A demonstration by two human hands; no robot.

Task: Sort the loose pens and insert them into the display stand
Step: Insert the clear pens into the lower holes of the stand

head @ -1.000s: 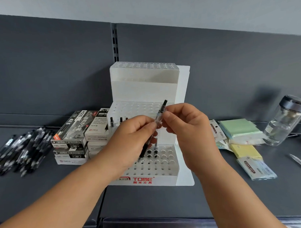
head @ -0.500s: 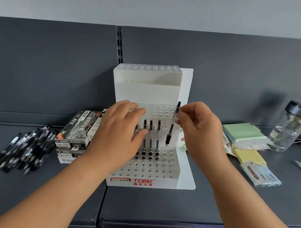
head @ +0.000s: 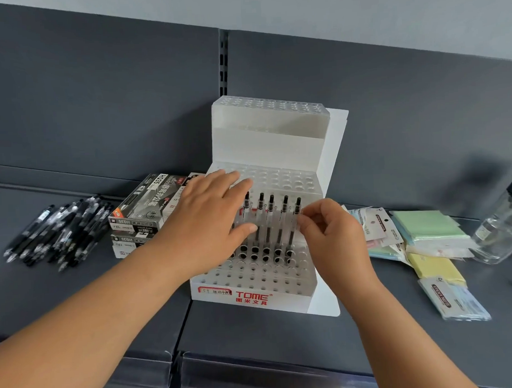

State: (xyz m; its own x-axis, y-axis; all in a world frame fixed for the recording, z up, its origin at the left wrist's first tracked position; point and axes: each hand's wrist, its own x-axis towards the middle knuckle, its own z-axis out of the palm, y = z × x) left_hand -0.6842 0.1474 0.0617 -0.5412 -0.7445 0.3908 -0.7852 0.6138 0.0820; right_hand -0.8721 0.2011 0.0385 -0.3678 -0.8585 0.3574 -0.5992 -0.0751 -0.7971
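5 pens (head: 271, 202) in 1 stand (head: 270, 152); 1 loose pile (head: 61, 229), no. unclear; boxes (head: 144, 197) stacked 3 high; 1 jar (head: 502, 231).

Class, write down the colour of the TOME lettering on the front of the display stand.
The TOME lettering is red; head view shows it best.

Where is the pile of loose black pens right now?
In the head view, the loose pens lie far left on the shelf, left of the stacked pen boxes beside the display stand.
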